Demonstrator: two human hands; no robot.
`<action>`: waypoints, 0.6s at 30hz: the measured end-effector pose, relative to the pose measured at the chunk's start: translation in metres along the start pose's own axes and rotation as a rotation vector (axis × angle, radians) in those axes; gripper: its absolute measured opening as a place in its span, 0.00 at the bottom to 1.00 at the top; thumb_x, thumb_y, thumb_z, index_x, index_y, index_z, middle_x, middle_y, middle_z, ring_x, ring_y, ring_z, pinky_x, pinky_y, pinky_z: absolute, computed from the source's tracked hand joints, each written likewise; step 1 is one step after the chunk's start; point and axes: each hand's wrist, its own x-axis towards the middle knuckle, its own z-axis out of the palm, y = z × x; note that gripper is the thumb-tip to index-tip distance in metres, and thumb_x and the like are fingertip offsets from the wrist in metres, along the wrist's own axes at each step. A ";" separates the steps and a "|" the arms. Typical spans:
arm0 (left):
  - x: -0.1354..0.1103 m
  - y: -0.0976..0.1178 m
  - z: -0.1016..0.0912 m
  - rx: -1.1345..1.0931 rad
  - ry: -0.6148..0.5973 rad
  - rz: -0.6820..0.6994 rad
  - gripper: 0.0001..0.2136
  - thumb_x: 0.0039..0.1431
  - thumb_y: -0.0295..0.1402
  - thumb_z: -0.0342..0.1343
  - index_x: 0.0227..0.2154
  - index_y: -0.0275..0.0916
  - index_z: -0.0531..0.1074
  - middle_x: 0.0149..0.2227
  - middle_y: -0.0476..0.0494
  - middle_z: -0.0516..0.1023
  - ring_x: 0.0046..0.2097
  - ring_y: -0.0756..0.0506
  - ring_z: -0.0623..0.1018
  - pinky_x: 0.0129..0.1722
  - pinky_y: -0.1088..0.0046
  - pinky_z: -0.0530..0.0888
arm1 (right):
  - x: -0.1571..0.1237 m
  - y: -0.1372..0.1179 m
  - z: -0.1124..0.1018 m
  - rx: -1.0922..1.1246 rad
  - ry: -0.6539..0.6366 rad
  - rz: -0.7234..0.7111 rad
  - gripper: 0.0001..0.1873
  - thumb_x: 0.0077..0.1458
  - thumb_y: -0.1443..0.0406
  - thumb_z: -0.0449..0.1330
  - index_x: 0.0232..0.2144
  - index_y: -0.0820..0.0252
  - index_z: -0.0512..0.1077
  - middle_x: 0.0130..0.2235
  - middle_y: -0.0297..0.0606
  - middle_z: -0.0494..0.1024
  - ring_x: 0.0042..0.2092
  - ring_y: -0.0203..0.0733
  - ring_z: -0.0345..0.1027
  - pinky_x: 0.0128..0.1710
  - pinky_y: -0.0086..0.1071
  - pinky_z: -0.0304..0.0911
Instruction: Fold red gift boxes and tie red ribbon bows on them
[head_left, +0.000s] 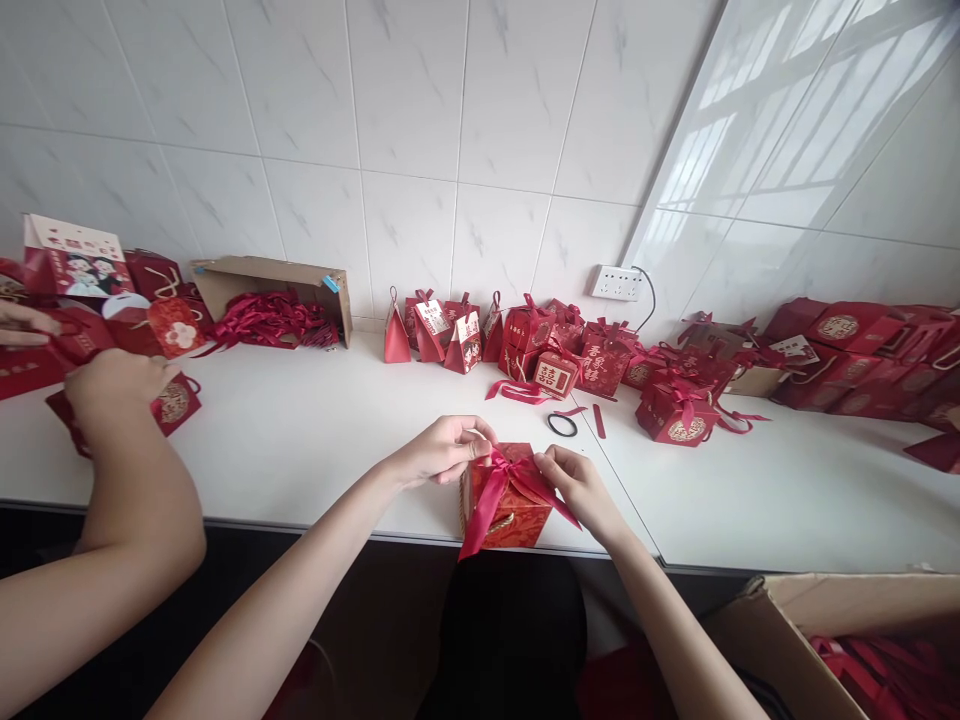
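Here, in the head view, a small red cardboard gift box with gold patterning (504, 510) stands at the near edge of the white counter (315, 440), directly in front of the person. A dark red satin ribbon (501, 478) crosses its top, one tail hanging down the front. The left hand (442, 450) pinches the ribbon at the left of the knot, and the right hand (579, 483) pinches it on the right; both are closed on ribbon, not on the box. The step in hand looks like tying the bow; tightening it would call for an even outward pull without tipping the box. At far left a co-worker's hand (112, 385) presses on a flat red paper bag (174, 402). Finished red boxes (600, 365) line the tiled wall.
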 end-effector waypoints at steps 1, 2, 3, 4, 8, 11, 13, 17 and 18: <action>-0.001 0.000 -0.001 -0.002 -0.005 -0.016 0.11 0.54 0.38 0.56 0.33 0.35 0.66 0.25 0.53 0.69 0.11 0.62 0.56 0.11 0.81 0.47 | 0.000 0.000 0.000 0.000 -0.002 0.001 0.27 0.45 0.42 0.55 0.18 0.57 0.55 0.18 0.26 0.56 0.22 0.30 0.45 0.22 0.28 0.43; -0.001 -0.001 -0.002 0.000 -0.006 -0.032 0.11 0.55 0.39 0.56 0.33 0.35 0.66 0.24 0.54 0.68 0.11 0.61 0.56 0.11 0.81 0.47 | 0.000 0.000 0.000 0.003 -0.005 0.002 0.27 0.45 0.42 0.55 0.18 0.57 0.55 0.18 0.26 0.55 0.22 0.30 0.45 0.22 0.28 0.43; -0.001 -0.002 -0.003 0.011 -0.007 -0.044 0.12 0.55 0.40 0.55 0.34 0.35 0.66 0.23 0.54 0.67 0.11 0.61 0.56 0.11 0.81 0.47 | 0.001 0.000 0.000 0.008 -0.009 0.003 0.28 0.45 0.42 0.55 0.17 0.57 0.54 0.18 0.26 0.55 0.22 0.30 0.45 0.22 0.28 0.43; -0.002 -0.003 -0.003 0.028 -0.006 -0.050 0.12 0.56 0.40 0.54 0.34 0.36 0.67 0.22 0.54 0.67 0.12 0.61 0.56 0.11 0.82 0.47 | 0.001 0.000 0.001 0.015 -0.016 0.005 0.28 0.45 0.42 0.55 0.18 0.57 0.55 0.19 0.26 0.55 0.22 0.30 0.44 0.22 0.28 0.42; -0.001 -0.006 -0.004 0.111 -0.006 -0.031 0.11 0.57 0.40 0.52 0.34 0.36 0.67 0.22 0.54 0.68 0.12 0.61 0.57 0.12 0.82 0.49 | 0.002 0.005 0.001 0.048 -0.025 0.014 0.28 0.44 0.42 0.56 0.18 0.58 0.55 0.19 0.26 0.56 0.22 0.29 0.45 0.22 0.28 0.42; 0.000 -0.008 -0.003 0.132 0.040 -0.018 0.08 0.58 0.36 0.52 0.35 0.36 0.66 0.23 0.54 0.69 0.11 0.61 0.56 0.12 0.82 0.51 | 0.002 0.008 0.002 0.069 -0.033 0.022 0.27 0.45 0.43 0.56 0.18 0.58 0.55 0.19 0.26 0.55 0.22 0.29 0.44 0.22 0.28 0.41; -0.001 -0.009 -0.003 0.137 0.067 -0.005 0.07 0.58 0.35 0.51 0.35 0.36 0.66 0.23 0.54 0.69 0.11 0.61 0.56 0.12 0.82 0.51 | 0.002 0.009 0.002 0.074 -0.038 0.022 0.27 0.45 0.43 0.56 0.18 0.58 0.55 0.19 0.26 0.55 0.22 0.29 0.44 0.22 0.28 0.41; -0.003 -0.008 -0.003 0.165 0.069 0.027 0.06 0.59 0.35 0.50 0.35 0.37 0.66 0.26 0.52 0.71 0.11 0.60 0.58 0.12 0.82 0.52 | 0.002 0.009 0.000 0.054 -0.037 0.031 0.27 0.46 0.43 0.56 0.18 0.57 0.55 0.19 0.25 0.54 0.21 0.29 0.42 0.21 0.28 0.39; -0.004 -0.007 -0.003 0.171 0.073 0.029 0.06 0.59 0.35 0.50 0.35 0.37 0.66 0.28 0.51 0.72 0.12 0.60 0.59 0.12 0.82 0.52 | 0.002 0.008 0.000 0.047 -0.035 0.032 0.27 0.46 0.43 0.56 0.18 0.57 0.55 0.19 0.25 0.54 0.21 0.29 0.42 0.20 0.28 0.39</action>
